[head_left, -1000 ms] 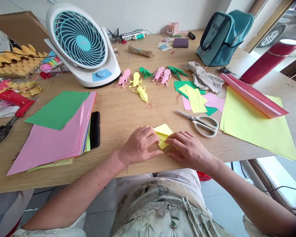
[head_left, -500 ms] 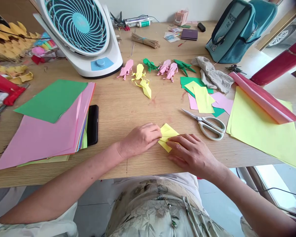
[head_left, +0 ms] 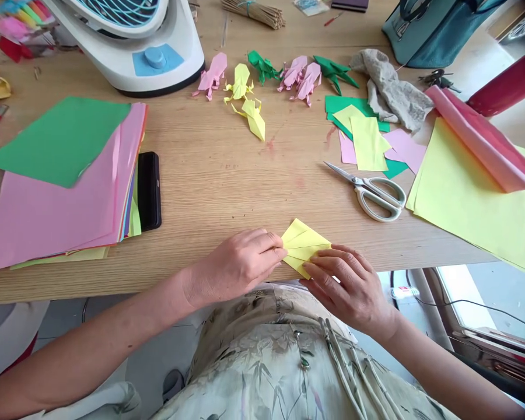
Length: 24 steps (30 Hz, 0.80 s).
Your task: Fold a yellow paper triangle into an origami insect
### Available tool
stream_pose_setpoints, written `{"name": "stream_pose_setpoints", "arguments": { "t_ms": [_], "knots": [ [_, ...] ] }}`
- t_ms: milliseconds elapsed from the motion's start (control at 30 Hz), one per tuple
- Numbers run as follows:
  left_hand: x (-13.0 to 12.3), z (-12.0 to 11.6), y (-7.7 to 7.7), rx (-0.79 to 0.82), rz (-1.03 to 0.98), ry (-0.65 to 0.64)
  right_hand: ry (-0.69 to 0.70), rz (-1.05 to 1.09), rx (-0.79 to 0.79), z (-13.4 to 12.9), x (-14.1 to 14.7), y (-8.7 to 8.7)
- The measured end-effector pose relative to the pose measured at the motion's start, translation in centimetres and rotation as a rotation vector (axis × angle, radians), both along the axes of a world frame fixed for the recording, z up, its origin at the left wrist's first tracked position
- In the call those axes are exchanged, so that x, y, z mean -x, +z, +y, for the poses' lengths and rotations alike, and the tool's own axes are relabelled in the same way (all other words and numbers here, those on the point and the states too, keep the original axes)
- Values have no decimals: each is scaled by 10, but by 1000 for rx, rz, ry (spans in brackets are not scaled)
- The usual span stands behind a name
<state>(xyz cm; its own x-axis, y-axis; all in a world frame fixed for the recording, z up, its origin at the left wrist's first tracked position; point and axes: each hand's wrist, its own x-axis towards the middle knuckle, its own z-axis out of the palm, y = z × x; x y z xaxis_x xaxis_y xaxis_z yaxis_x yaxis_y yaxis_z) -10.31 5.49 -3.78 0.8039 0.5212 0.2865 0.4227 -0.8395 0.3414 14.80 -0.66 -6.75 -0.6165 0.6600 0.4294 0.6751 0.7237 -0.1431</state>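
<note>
The folded yellow paper (head_left: pixel 298 238) is at the lower centre of the frame, by the near edge of the wooden table (head_left: pixel 227 186) (whether it lies flat or is lifted slightly, I can't tell). The left hand (head_left: pixel 242 259) has its fingertips pinched together on the left corner; the right hand (head_left: pixel 347 286) is spread a little wider and seems to have the right side between bent fingers and thumb. The sheet ought to be nearly weightless, stiffer where layers double up, and easy to crease wrongly or tear; corners and outer edges look the safest places to hold.

The tabletop is pale and grained, with faint reddish stains (head_left: pixel 270 144) near the middle. Paper figures (head_left: pixel 265 67) in pink, yellow and green stand along the top centre, scissors (head_left: pixel 378 198) lie right of centre, and a white fan (head_left: pixel 170 64) fills the upper left. Grey floor (head_left: pixel 168 344) shows below.
</note>
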Motion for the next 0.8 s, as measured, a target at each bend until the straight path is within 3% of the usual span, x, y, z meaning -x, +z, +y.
{"name": "stream_pose_setpoints", "arguments": {
  "t_ms": [333,467,667,800],
  "knots": [
    [-1,-10,-4,-8,19,32,18,138,29,-1,0,3],
    [-5,-9,-6,-14,2,72,-23,194,63,0,3,4],
    [-4,-8,-8,-92,-4,31,-47,195,112,0,6,6],
    [-4,-8,-8,-49,-28,43,-148,274,169,-3,8,8]
  ]
}}
